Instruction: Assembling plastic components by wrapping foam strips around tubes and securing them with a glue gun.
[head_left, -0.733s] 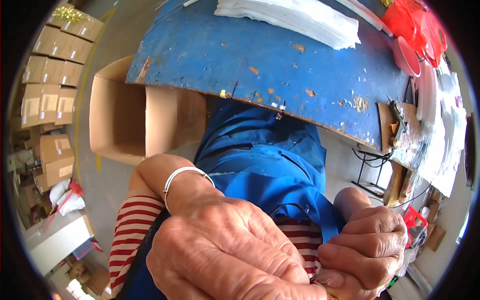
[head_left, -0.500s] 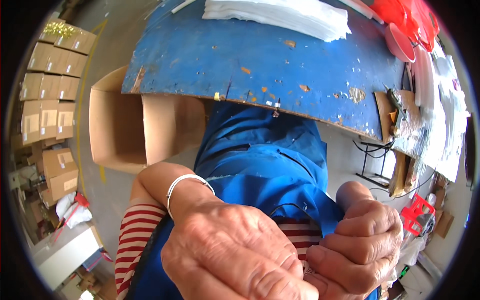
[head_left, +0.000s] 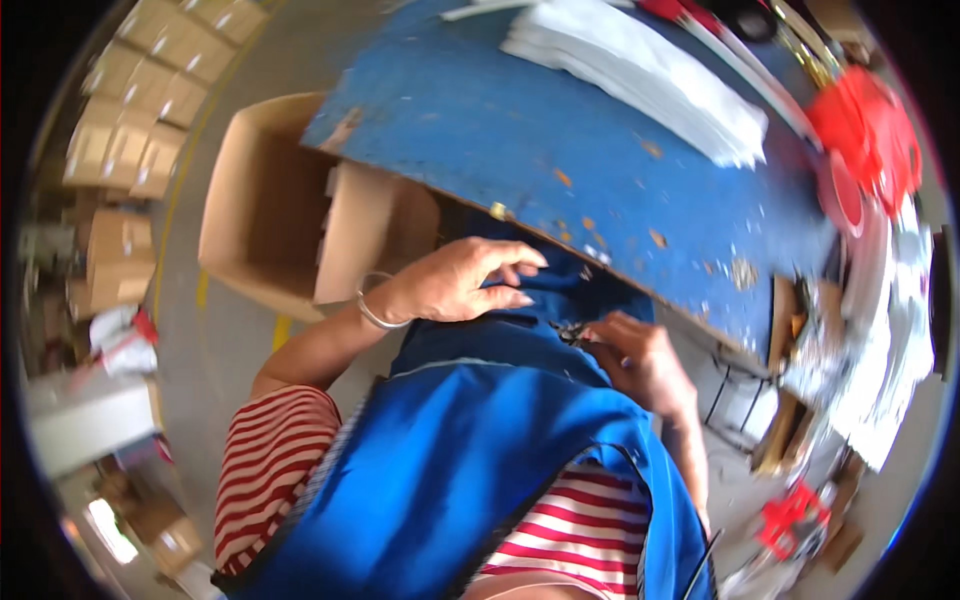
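Note:
My left hand [head_left: 455, 283], with a thin bangle on the wrist, rests flat with fingers spread on blue fabric [head_left: 520, 320] lying across my lap under the table edge. My right hand [head_left: 640, 360] is curled, its fingertips pinched on a small dark metal tool [head_left: 568, 330] that looks like thread snips, touching the fabric. I wear a blue apron [head_left: 480, 470] over a red-and-white striped shirt. The scuffed blue tabletop [head_left: 560, 150] lies just beyond both hands.
A stack of white sheets [head_left: 640, 75] lies on the table's far side. Red plastic containers [head_left: 865, 140] stand at the right end. An open cardboard box [head_left: 280, 210] sits on the floor to the left. Several stacked cartons [head_left: 150, 90] line the far left.
Both hands have moved away from the camera, down to the fabric at the table edge. The left hand has opened flat; the right now pinches the small tool.

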